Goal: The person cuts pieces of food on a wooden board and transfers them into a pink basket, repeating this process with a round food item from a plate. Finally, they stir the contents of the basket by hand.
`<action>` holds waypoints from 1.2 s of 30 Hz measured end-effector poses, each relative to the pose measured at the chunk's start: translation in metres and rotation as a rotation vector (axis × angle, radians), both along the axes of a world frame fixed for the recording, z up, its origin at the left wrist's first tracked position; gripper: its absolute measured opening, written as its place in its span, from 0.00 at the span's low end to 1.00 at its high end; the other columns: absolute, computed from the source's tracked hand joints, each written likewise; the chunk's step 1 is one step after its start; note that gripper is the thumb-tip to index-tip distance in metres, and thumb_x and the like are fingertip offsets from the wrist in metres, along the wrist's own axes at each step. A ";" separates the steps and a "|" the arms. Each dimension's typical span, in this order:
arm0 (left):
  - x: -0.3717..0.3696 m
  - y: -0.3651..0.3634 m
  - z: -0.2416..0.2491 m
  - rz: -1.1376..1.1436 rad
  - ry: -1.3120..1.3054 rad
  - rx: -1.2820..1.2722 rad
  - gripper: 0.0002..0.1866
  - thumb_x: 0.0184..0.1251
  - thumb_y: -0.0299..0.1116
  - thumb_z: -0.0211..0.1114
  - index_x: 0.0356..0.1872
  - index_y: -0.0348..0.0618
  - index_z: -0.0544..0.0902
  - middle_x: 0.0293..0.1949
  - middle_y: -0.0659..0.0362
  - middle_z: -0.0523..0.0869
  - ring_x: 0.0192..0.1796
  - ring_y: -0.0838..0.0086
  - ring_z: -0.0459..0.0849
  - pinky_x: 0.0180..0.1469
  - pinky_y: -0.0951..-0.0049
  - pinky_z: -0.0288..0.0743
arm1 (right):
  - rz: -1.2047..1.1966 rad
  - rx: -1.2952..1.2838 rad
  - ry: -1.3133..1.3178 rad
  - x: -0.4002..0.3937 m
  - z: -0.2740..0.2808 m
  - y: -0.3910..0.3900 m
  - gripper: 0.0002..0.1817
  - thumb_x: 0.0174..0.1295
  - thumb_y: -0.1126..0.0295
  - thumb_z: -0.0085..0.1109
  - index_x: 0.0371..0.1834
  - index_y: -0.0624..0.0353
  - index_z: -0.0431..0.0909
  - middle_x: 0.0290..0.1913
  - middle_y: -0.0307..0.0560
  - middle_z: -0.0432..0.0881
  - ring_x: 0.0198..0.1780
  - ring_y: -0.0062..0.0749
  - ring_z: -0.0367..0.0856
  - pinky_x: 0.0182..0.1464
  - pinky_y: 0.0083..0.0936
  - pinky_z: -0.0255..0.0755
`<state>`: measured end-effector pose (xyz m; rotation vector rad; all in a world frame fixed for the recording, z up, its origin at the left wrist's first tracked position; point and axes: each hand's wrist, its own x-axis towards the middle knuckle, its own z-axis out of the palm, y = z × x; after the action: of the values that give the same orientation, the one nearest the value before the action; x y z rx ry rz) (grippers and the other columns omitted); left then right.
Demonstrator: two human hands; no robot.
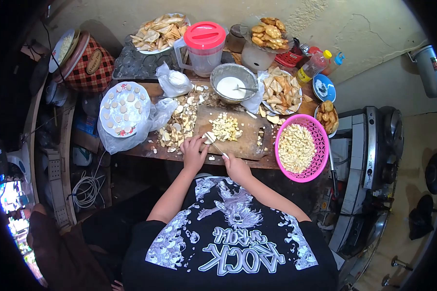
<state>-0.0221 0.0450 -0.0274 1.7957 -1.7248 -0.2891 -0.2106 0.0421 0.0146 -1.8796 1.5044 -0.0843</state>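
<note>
My right hand (237, 168) is closed round the handle of a knife (218, 147), whose blade points up and left over the wooden cutting board (250, 140). At the board's left edge, the fingers of my left hand (195, 149) press on a pale piece of peeled vegetable (209, 137) under the blade tip. Small diced pieces (226, 127) lie heaped just beyond my hands. To the left spreads a pile of brownish peels and offcuts (179, 121). A pink basket (319, 140) full of pale cubes stands to the right.
Behind the board are a metal bowl (250, 77) of white liquid with a spoon, a red-lidded pitcher (204, 51) and plates of folded fried snacks (282, 89). A plate (109, 109) with small discs sits at left. A stove (371, 145) stands right. Another person's dark clothing (63, 252) shows lower left.
</note>
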 end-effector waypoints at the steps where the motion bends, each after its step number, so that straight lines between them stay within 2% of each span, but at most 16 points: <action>1: 0.000 0.000 0.000 0.001 0.001 -0.003 0.14 0.58 0.38 0.67 0.44 0.47 0.82 0.53 0.62 0.81 0.57 0.63 0.72 0.61 0.60 0.56 | 0.008 -0.003 0.019 0.000 0.000 0.000 0.21 0.72 0.52 0.40 0.43 0.61 0.72 0.26 0.63 0.82 0.31 0.61 0.82 0.34 0.53 0.74; 5: 0.002 0.000 -0.002 -0.006 0.014 -0.018 0.13 0.58 0.38 0.67 0.43 0.46 0.82 0.53 0.63 0.81 0.56 0.63 0.72 0.60 0.59 0.56 | 0.030 -0.013 0.057 0.002 0.004 0.000 0.21 0.72 0.52 0.40 0.43 0.61 0.72 0.26 0.62 0.82 0.30 0.60 0.82 0.33 0.52 0.75; 14: -0.003 -0.022 0.006 0.075 0.094 -0.062 0.10 0.58 0.34 0.63 0.40 0.46 0.78 0.51 0.55 0.77 0.56 0.61 0.72 0.60 0.59 0.57 | 0.062 -0.045 0.114 0.007 0.006 -0.002 0.21 0.72 0.53 0.41 0.40 0.63 0.71 0.24 0.62 0.81 0.27 0.60 0.81 0.30 0.52 0.73; 17: -0.012 -0.046 0.014 -0.062 0.119 -0.038 0.12 0.60 0.36 0.62 0.43 0.45 0.77 0.52 0.54 0.76 0.57 0.59 0.71 0.61 0.58 0.56 | 0.074 -0.069 0.109 0.007 0.002 -0.001 0.21 0.72 0.54 0.41 0.39 0.63 0.71 0.23 0.61 0.80 0.26 0.59 0.81 0.29 0.51 0.73; 18: -0.014 -0.054 0.017 -0.123 0.119 -0.006 0.15 0.62 0.39 0.60 0.47 0.45 0.76 0.52 0.54 0.75 0.58 0.58 0.70 0.62 0.57 0.56 | 0.076 -0.068 0.107 0.006 0.002 -0.002 0.20 0.72 0.54 0.42 0.39 0.63 0.71 0.22 0.61 0.80 0.26 0.59 0.81 0.29 0.51 0.73; 21: -0.027 -0.072 0.011 -0.243 0.031 -0.009 0.18 0.63 0.42 0.59 0.51 0.45 0.75 0.55 0.51 0.74 0.60 0.56 0.69 0.62 0.56 0.57 | 0.081 -0.066 0.087 0.006 -0.001 -0.001 0.20 0.72 0.54 0.42 0.39 0.63 0.70 0.22 0.61 0.80 0.25 0.59 0.81 0.28 0.51 0.73; 22: -0.026 -0.074 0.013 -0.285 -0.023 0.073 0.21 0.63 0.45 0.58 0.54 0.46 0.74 0.56 0.52 0.72 0.60 0.56 0.68 0.62 0.57 0.57 | 0.082 -0.065 0.077 0.006 -0.001 -0.002 0.20 0.72 0.54 0.43 0.38 0.63 0.70 0.22 0.61 0.80 0.25 0.58 0.80 0.28 0.51 0.73; 31: -0.022 -0.079 0.007 -0.278 -0.061 0.072 0.20 0.57 0.39 0.58 0.51 0.45 0.75 0.57 0.51 0.72 0.62 0.56 0.67 0.64 0.53 0.56 | 0.079 -0.061 0.090 0.007 -0.008 -0.004 0.19 0.72 0.55 0.44 0.38 0.64 0.70 0.20 0.60 0.80 0.23 0.57 0.81 0.26 0.49 0.73; 36: -0.024 -0.079 0.005 -0.266 -0.050 0.033 0.18 0.63 0.41 0.55 0.51 0.45 0.75 0.57 0.51 0.72 0.62 0.57 0.67 0.65 0.52 0.54 | 0.088 -0.104 0.077 0.003 -0.018 -0.004 0.19 0.72 0.56 0.43 0.38 0.64 0.71 0.20 0.60 0.80 0.23 0.58 0.80 0.26 0.49 0.73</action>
<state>-0.0465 -0.0342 -0.0225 1.6068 -2.0078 -0.3876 -0.2073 0.0383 -0.0031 -2.0502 1.4914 -0.0512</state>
